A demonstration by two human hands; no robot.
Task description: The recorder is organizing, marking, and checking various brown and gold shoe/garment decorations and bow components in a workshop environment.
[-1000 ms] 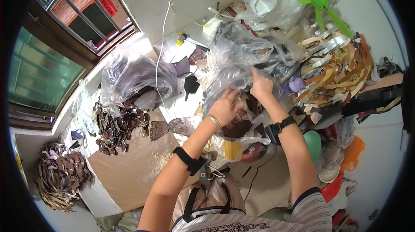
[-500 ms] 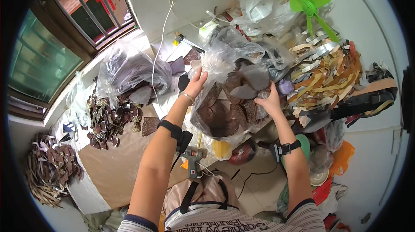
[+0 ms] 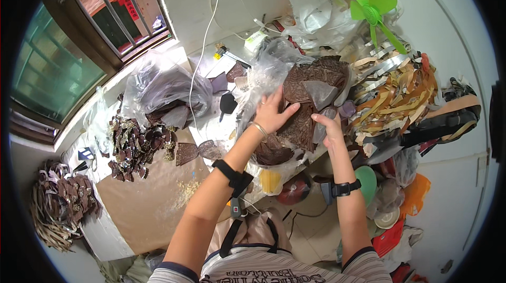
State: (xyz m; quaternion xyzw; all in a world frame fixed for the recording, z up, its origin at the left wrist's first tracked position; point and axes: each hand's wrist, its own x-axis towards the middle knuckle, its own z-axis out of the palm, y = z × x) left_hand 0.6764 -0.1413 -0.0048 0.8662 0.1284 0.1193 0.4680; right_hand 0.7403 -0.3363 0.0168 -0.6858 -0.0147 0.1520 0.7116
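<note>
A clear plastic bag [image 3: 258,80] full of brown patterned, petal-shaped pieces [image 3: 311,80] lies on the table in front of me. My left hand [image 3: 274,113] rests on the pieces with its fingers spread. At the right side of the pile is my right hand [image 3: 332,127], its thumb apart from the fingers, which are partly hidden. Between and beyond my hands the pieces lie in overlapping stacks, and a smooth greyish one [image 3: 320,93] is on top. More brown pieces [image 3: 274,151] fill the bag's near end.
Strung brown pieces [image 3: 139,143] lie at left beside another plastic bag [image 3: 158,85]. A brown board [image 3: 137,204] carries pale crumbs. Tan strips [image 3: 395,93] are heaped at right, below a green fan [image 3: 372,11]. A glue gun [image 3: 235,209] is partly behind my left forearm. A white cable [image 3: 203,61] hangs down.
My left hand has moved from the bag's left edge onto the pieces. Brown patterned pieces now cover the bag's far right part, where dark grey ones showed. My right hand has barely moved.
</note>
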